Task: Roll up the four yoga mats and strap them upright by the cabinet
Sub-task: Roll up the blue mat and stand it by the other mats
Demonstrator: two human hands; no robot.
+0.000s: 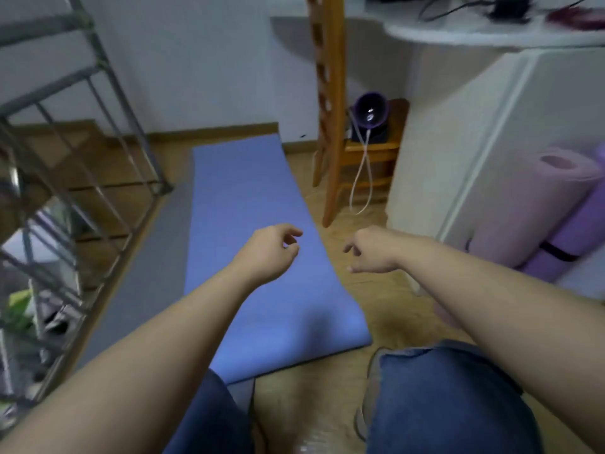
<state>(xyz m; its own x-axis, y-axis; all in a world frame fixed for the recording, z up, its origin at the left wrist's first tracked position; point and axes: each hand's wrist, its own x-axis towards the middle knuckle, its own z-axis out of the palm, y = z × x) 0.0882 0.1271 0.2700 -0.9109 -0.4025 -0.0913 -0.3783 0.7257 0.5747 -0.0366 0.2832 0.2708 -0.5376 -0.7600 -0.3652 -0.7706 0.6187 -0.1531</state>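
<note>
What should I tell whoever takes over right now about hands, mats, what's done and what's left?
Hands: left hand and right hand both empty, fingers loosely curled.
Unrolled: blue mat lies flat, overlapping the flat grey mat.
Done: pink roll and purple roll lean on the cabinet; a black strap shows on the purple one.
Left: roll blue and grey, strap them, stand them there.

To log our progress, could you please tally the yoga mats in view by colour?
Blue mat, flat on the floor: 1
Grey mat, flat beside it: 1
Pink mat, rolled: 1
Purple mat, rolled: 1
Total: 4
</note>
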